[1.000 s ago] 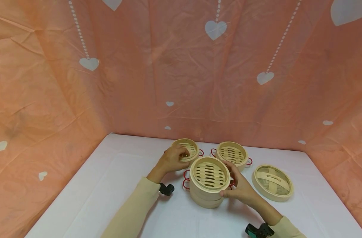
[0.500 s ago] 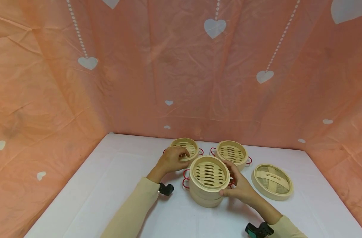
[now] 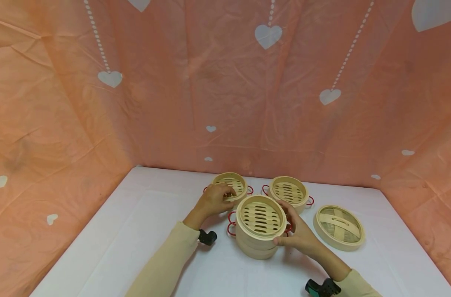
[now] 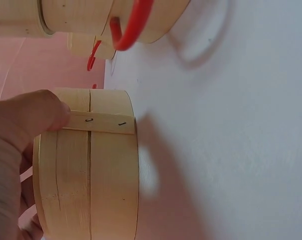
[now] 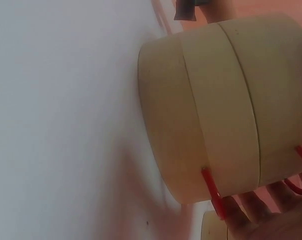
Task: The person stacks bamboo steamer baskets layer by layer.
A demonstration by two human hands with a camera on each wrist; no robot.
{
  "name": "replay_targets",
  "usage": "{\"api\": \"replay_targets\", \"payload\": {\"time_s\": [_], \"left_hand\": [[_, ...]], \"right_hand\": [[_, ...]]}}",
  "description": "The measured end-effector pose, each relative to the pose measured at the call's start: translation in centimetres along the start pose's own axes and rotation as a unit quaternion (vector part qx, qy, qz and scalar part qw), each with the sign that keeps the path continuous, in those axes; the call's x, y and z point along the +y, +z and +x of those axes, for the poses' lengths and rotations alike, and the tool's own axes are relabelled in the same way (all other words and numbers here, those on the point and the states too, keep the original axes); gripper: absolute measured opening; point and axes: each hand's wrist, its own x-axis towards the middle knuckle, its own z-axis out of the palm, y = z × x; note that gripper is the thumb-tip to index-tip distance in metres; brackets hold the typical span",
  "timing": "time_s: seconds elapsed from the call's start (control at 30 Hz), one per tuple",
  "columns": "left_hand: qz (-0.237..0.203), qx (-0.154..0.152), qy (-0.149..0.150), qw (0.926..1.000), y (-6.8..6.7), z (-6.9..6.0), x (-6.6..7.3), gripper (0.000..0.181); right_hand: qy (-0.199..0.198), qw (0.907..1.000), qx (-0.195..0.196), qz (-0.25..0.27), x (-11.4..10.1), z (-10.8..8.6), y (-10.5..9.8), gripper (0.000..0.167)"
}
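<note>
My left hand point(image 3: 215, 199) pinches the near rim of the left rear bamboo steamer basket point(image 3: 234, 180). The left wrist view shows the thumb against the basket's stapled outer wall point(image 4: 105, 175), with the other fingers partly hidden behind the rim. In front stand two stacked bamboo steamer baskets point(image 3: 257, 245), a slatted bottom showing in the upper one. My right hand point(image 3: 301, 235) grips the upper basket at its right side, thumb at the front, fingers round the back. In the right wrist view several fingers point(image 5: 261, 205) lie beside the red handles.
Another bamboo steamer basket point(image 3: 289, 193) with red handles stands at the rear right. A woven bamboo lid point(image 3: 339, 227) lies on the white table point(image 3: 110, 239) to the right. An orange cloth point(image 3: 225, 90) with hearts encloses the back and sides.
</note>
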Motion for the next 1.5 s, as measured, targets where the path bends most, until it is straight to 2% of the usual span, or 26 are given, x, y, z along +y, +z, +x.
{"api": "replay_targets", "payload": {"time_s": [0.23,0.57,0.83,1.0,1.5], "left_hand": [[-0.009,0.001,-0.005,0.9999,0.3,0.0,0.2,0.020],[-0.009,0.026,0.000,0.9996,0.6,-0.2,0.5,0.019],[-0.014,0.018,-0.015,0.9996,0.2,-0.3,0.8,0.018],[-0.011,0.029,-0.018,0.9994,0.0,-0.5,0.8,0.018],[-0.031,0.053,-0.062,0.9961,-0.8,-1.5,0.4,0.021]], "right_hand": [[0.001,1.0000,0.003,-0.001,0.1,0.0,0.0,0.103],[0.005,1.0000,0.000,0.003,0.1,0.0,0.0,0.104],[0.007,1.0000,0.002,0.002,0.0,-0.1,-0.1,0.103],[0.005,1.0000,0.003,-0.004,0.0,-0.1,0.0,0.103],[0.006,0.9999,0.005,-0.008,0.3,-0.1,-0.1,0.104]]}}
